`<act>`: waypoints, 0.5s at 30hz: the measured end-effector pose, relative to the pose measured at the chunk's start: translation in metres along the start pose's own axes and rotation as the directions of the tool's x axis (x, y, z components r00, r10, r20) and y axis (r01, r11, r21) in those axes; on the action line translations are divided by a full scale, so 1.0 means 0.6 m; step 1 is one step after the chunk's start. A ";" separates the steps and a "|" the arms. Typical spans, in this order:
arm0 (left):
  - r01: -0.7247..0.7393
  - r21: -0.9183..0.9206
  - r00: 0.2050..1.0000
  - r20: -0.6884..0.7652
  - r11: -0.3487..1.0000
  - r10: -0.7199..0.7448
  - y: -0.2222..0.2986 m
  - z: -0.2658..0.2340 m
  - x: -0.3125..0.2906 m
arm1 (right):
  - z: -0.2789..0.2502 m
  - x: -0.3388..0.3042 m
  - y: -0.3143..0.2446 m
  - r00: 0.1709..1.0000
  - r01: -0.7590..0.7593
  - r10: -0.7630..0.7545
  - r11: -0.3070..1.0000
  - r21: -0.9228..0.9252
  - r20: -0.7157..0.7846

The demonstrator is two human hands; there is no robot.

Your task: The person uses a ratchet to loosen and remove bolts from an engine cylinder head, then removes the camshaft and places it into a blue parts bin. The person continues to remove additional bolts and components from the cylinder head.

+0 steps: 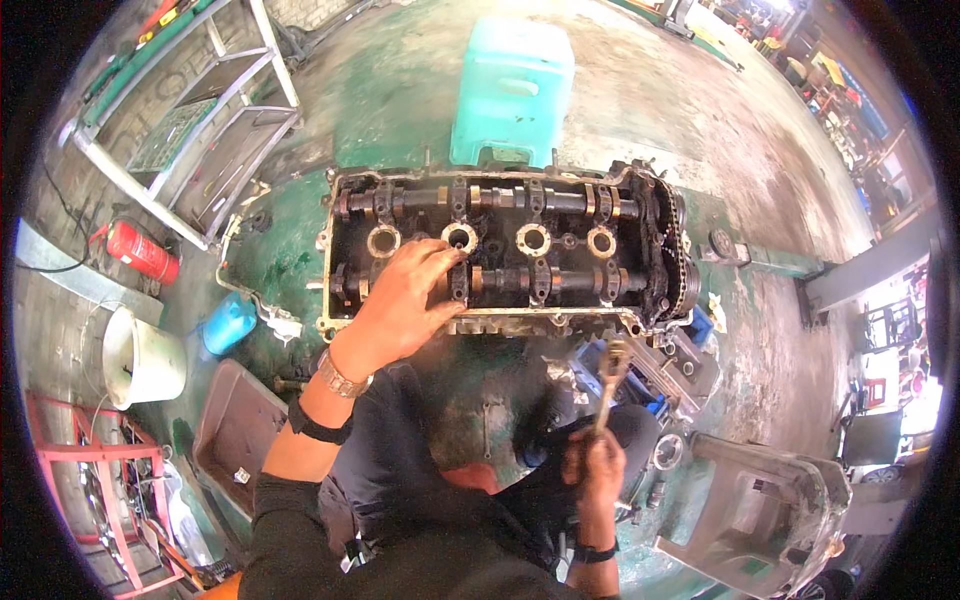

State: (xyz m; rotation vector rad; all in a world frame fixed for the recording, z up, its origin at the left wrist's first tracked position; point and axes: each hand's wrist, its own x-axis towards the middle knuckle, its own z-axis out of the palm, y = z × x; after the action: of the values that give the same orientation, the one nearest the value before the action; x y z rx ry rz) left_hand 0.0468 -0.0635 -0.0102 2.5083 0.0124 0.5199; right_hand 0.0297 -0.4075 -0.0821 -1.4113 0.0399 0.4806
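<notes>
An engine cylinder head [500, 312] with its cover off lies before me. Two dark camshafts run along it, and several pale round rings sit between them. My left hand [400, 295] reaches over its front edge, fingers stretched out and thumb apart. Its fingertips are at the second ring from the left [460, 232]; a small dark piece shows inside that ring, and I cannot tell whether they touch it. Low at the right, apart from the engine, my right hand [594, 468] is closed around the handle of a ratchet wrench [606, 400], its head pointing up and slightly blurred.
Behind the engine stands a turquoise plastic stool [515, 95]. A timing chain [673, 235] runs at the engine's right end. Beside my right knee lie a blue tool tray [600, 375] and a grey plastic part [745, 500]. A brown tub [235, 430] is at the left.
</notes>
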 end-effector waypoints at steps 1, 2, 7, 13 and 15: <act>-0.006 0.014 1.000 -0.004 1.000 0.006 0.000 0.001 -0.002 | 0.012 0.002 0.008 0.997 0.008 -0.008 1.000 -0.006 0.078; -0.011 0.028 1.000 -0.008 1.000 0.011 0.000 0.002 -0.003 | 0.022 0.003 0.014 0.986 0.009 -0.006 1.000 -0.016 0.164; -0.012 0.001 1.000 -0.019 1.000 0.012 -0.003 0.005 -0.004 | 0.036 0.026 0.001 0.974 0.164 -0.095 0.922 -0.352 0.207; 0.003 -0.014 1.000 -0.025 1.000 -0.003 -0.005 0.007 -0.007 | 0.034 0.089 -0.074 0.938 0.336 -0.167 0.656 -0.675 0.304; 0.005 -0.026 1.000 -0.025 1.000 -0.005 -0.005 0.008 -0.008 | 0.050 0.097 -0.073 0.947 0.318 -0.263 0.681 -0.659 0.186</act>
State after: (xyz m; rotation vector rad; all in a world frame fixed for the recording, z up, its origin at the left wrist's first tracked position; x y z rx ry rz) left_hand 0.0443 -0.0639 -0.0170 2.4755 0.0214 0.5456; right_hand 0.0900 -0.3648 -0.0538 -2.0848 -0.4727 0.2808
